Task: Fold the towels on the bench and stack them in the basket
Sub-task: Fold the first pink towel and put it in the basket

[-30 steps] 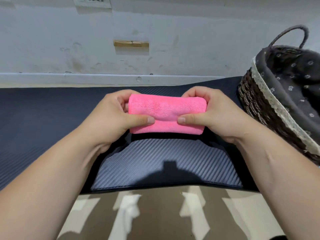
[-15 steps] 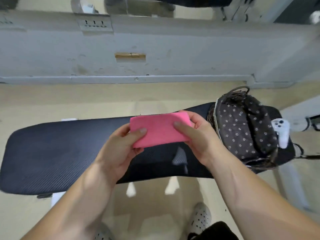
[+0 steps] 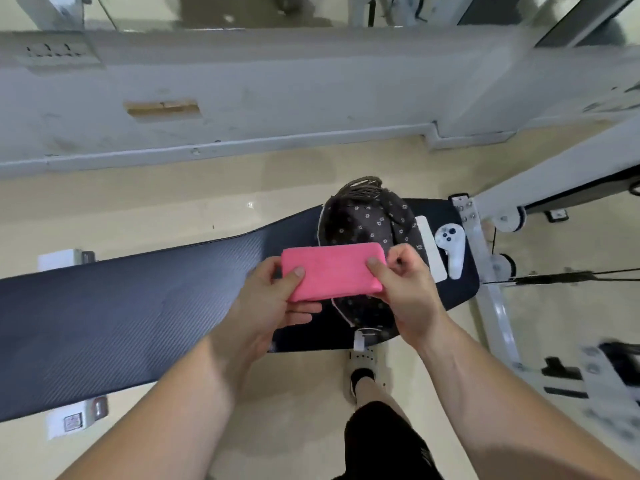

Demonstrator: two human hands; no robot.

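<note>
A folded pink towel is held flat in the air, above the left half of the basket. My left hand grips its left end, thumb on top and fingers underneath. My right hand pinches its right end. The basket, lined with dark flower-print cloth, stands on the right end of the dark padded bench. The towel and my hands hide much of the basket's inside.
A white hand controller and a white card lie on the bench right of the basket. A white metal frame runs past the bench's right end. My shoe is on the beige floor below the basket.
Both hands have carried the towel up off the bench and to the right, from over the bench's middle to above the basket. The view has risen and widened.
</note>
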